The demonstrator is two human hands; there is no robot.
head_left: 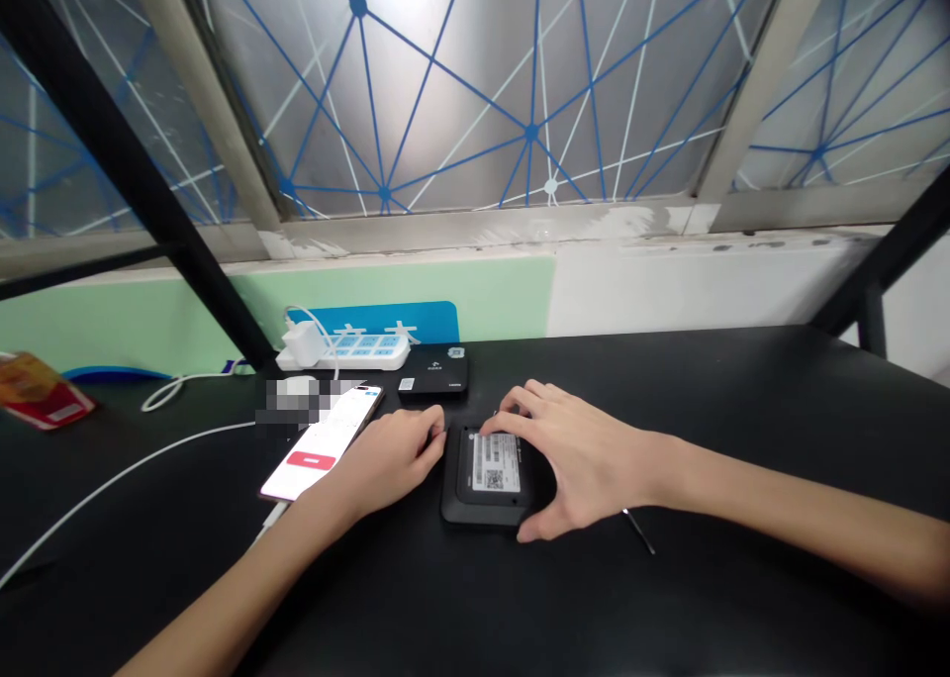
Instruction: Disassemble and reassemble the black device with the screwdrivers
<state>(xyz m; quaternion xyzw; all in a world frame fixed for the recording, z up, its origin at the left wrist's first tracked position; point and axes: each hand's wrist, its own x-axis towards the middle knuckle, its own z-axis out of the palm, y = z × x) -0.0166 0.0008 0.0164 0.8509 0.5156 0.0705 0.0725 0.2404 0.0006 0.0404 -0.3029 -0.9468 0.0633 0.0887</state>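
Note:
A flat black electronic box (458, 509) lies on the black table, its face with a white printed label and QR code turned up. My right hand (575, 449) reaches over it from the right. The thumb is at the near edge and the fingers bend over the far part of the label, gripping across the box. Close to the box's left side is my left hand (401, 451), fingers curled and pressed together. Whether something small is in them I cannot make out. A thin dark metal rod-like tool (639, 532) pokes out below my right wrist, its other end hidden.
Left of my left hand lies a lit phone (327, 444) with a white cable. Behind are a second black box (434, 372) and a white power strip (371, 351) with a plugged-in charger (304, 344). A red-and-yellow packet (45, 390) sits far left. Black frame bars rise on both sides.

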